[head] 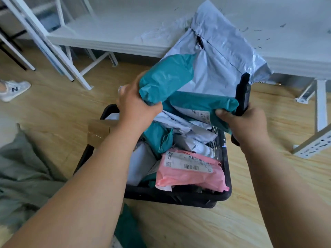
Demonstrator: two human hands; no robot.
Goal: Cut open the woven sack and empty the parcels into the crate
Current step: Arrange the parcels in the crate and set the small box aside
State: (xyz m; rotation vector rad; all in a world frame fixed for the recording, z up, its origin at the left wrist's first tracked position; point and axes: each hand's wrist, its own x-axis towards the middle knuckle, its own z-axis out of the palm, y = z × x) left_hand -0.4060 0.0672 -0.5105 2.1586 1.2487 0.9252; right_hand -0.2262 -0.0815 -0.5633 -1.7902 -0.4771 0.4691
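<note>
— What's he got hold of there?

— The left hand (pixel 138 108) has its fingers curled round a plump teal plastic parcel (pixel 166 79), thumb clamped beneath. The right hand (pixel 240 120) grips a black boxy tool (pixel 241 97) standing upright; its fingertips also pinch the edge of a second teal mailer (pixel 200 104).

— And the sack?

— At twelve o'clock from the crate, the pale grey woven sack (pixel 220 56) leans over it, crinkled and glossy, with a dark torn slit along a stitched seam near its top.

— The crate itself?

— Black plastic crate (pixel 179 196), mesh-sided, on a pale wood-grain floor (pixel 197 226). Inside it, a soft pink mailer (pixel 189 178) at five o'clock carries a white label with a barcode and a QR square; the print is too small to read. White and teal bags are heaped behind it.

— Any brands?

— A grey trainer (pixel 12 90) at nine o'clock, marked with an "N".
</note>
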